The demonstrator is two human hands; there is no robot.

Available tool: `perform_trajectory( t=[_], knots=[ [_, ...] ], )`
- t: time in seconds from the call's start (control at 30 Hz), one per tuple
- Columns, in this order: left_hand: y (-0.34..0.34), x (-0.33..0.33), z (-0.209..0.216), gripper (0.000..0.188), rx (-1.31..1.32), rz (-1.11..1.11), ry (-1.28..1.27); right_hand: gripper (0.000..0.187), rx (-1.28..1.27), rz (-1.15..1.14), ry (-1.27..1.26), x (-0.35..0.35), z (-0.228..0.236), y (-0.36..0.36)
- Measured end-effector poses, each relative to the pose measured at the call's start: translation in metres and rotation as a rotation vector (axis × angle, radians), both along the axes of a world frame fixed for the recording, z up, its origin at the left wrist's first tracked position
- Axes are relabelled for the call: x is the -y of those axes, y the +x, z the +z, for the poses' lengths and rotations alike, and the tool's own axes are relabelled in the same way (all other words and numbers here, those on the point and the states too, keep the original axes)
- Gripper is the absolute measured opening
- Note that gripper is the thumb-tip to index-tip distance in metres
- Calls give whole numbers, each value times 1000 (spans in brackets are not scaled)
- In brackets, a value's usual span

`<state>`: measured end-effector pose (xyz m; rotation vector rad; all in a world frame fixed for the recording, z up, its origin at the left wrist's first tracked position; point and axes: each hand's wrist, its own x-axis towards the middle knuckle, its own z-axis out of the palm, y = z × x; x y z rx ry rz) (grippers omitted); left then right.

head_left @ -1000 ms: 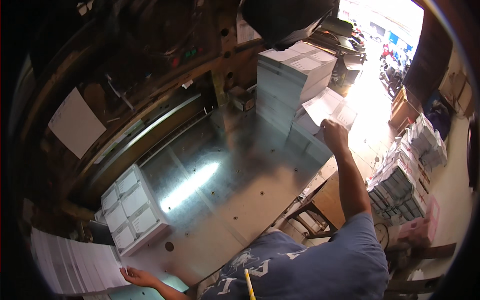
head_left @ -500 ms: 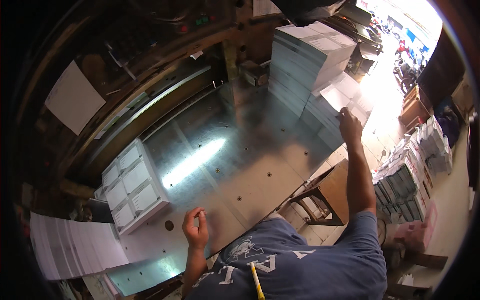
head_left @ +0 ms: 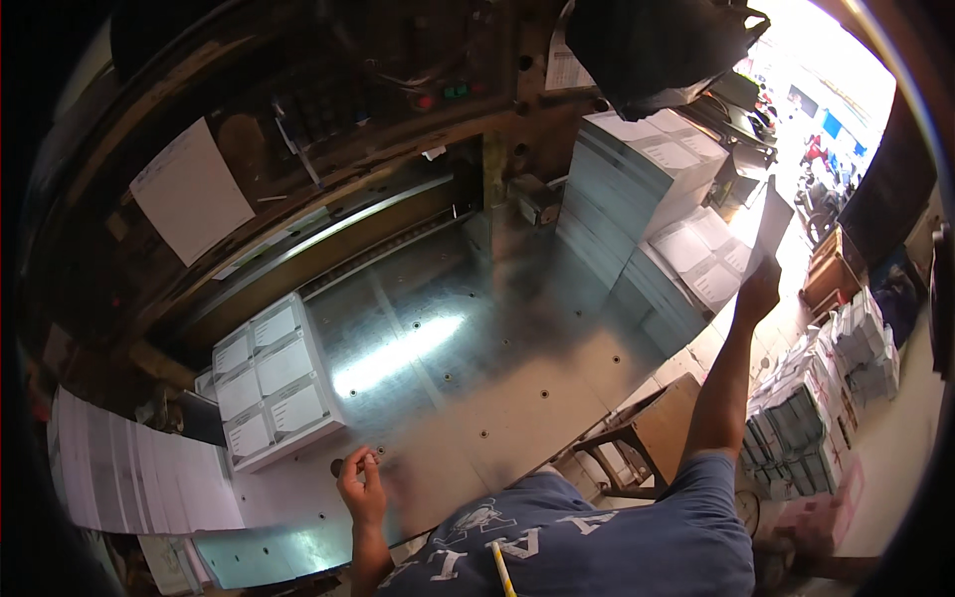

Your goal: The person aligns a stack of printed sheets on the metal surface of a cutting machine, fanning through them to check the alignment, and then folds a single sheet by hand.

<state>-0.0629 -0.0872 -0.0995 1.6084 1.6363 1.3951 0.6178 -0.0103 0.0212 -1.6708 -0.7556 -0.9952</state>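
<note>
My right hand (head_left: 759, 289) is raised at the right, closed on the lower end of a sheet of paper (head_left: 773, 221) that stands up from it. Just left of that hand is the lower stack of printed sheets (head_left: 700, 254), with a taller paper stack (head_left: 617, 189) behind it. My left hand (head_left: 360, 485) hovers over the near edge of the metal table (head_left: 468, 383), its fingers curled in and nothing visible between them. Beyond it, to the left, lies a thick block of printed sheets (head_left: 274, 383).
A fanned pile of paper (head_left: 139, 468) fills the near left. Along the back runs a dark machine body with a sheet (head_left: 192, 191) on it. A wooden stool (head_left: 652, 433) stands by the table's right edge, bundled papers (head_left: 796, 438) beyond. A black bag (head_left: 647, 50) hangs above.
My right hand has lifted a sheet off the lower stack and moved right with it. My left hand has shifted slightly left and nearer to me. The whole view has tilted a little.
</note>
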Motion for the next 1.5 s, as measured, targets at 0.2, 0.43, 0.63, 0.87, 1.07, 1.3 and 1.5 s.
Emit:
perform_trajectory(
  t=[0.2, 0.43, 0.63, 0.87, 1.07, 1.3, 1.5],
  knots=[
    [9, -3, -4, 16, -20, -61, -23, 24, -55, 184, -16, 14, 47, -26],
    [34, -16, -37, 38, 677, -405, -468, 13, 401, 969, -600, 47, 29, -208],
    [33, -21, 4, 79, 1206, -609, -747, 14, 324, 1625, -940, 55, -95, -382],
    [14, 4, -78, 35, 415, -36, -503, 32, 278, 1736, -985, 66, -104, -413],
    [9, 24, -57, 28, 757, -99, -364, 30, -1014, 1481, -1035, 13, -154, -393],
    [11, -6, -57, 53, 122, 120, -380, 37, -613, 1375, -1216, -34, -154, -372],
    [10, -20, -42, 61, -672, -133, -110, 45, -568, 1266, -1349, -52, -152, -377]
  ],
)
